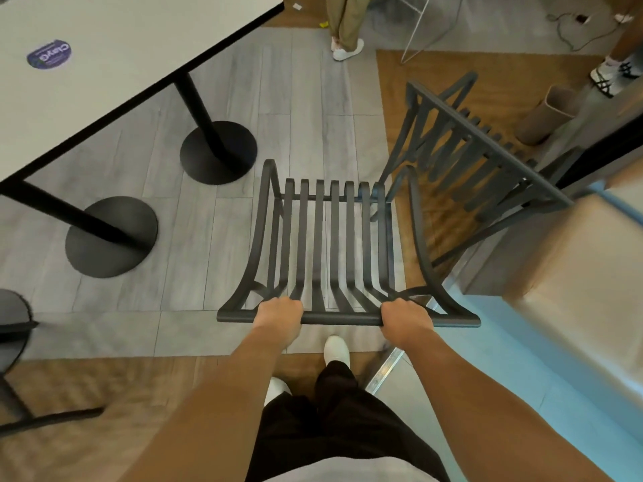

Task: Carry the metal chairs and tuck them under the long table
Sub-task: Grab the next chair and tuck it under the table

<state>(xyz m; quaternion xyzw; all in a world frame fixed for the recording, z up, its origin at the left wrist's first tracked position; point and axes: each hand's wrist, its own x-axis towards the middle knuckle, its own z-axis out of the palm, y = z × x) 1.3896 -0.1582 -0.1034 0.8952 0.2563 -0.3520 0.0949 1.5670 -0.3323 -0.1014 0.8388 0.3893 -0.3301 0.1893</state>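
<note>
Dark slatted metal chair (334, 245) is gripped by its top back rail with both hands: left hand (278, 316) left of centre, right hand (405, 316) right of centre, fingers of each curled fully round the rail, nothing else held

Chair sits directly ahead of the person, seat pointing away, on the grey plank floor (306, 99). Whether its legs are touching the floor cannot be told from this view

A 2nd metal chair (480, 158) stands just beside it on the right, tilted in the view, near a padded bench (574, 290)

Long table (114, 57) is up-left, well apart from the held chair, carried on 2 round black pedestal bases (219, 153)

Judged step: carry to the table. Advice:
- grip to be kept even so the chair is not yawed
- chair to be swung left, clear of the 2nd chair's frame
- seat to be lined up between the 2 pedestals before being pushed in, legs kept off the bases

A person's legs (348, 26) stand far ahead; path leftward looks open
</note>
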